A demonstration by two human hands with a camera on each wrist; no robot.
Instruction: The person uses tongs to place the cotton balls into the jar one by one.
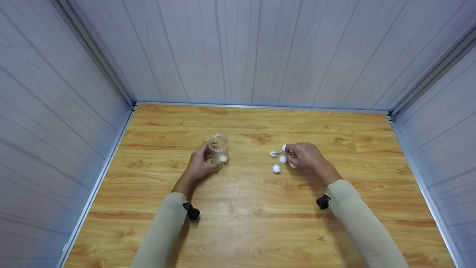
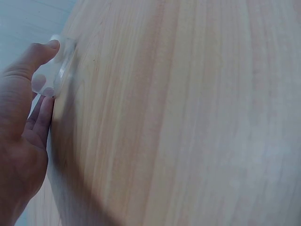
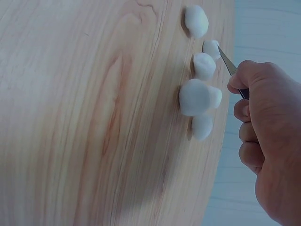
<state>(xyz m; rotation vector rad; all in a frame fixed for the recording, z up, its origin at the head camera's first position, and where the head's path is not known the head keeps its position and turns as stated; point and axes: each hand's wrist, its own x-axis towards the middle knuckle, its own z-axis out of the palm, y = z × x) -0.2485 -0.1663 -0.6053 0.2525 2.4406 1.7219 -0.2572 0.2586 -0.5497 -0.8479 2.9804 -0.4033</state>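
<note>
While the left hand [image 1: 199, 163] curls round the left side of the clear cup [image 1: 218, 149], thumb and fingers holding it between them, we see the cup upright on the wooden surface [image 1: 238, 208], mouth up. Inside it, low down and toward the right, we count one white ball [image 1: 223, 159] in the head view; the left wrist view is too unclear for us to check that number.

Well apart from the cup, to its right, we find the loose balls in a cluster. Nearest the cup is the leftmost ball [image 1: 273, 154], with the tips of the tweezers [image 3: 228, 62] at it; we cannot tell whether they have squeezed it. A little farther from the cup lie the near ball [image 1: 276, 169] and the middle ball [image 1: 283, 159], with others partly hidden beyond them. Farthest right of the cup, we see the right hand [image 1: 305, 155] pinching the tweezers, its fingers drawn in narrow.

On this count we judge the work nearer its start than its finish: one ball is inside the cup, while the right wrist view shows us six outside it. Even the one at the tweezers appears to be resting on the surface.
</note>
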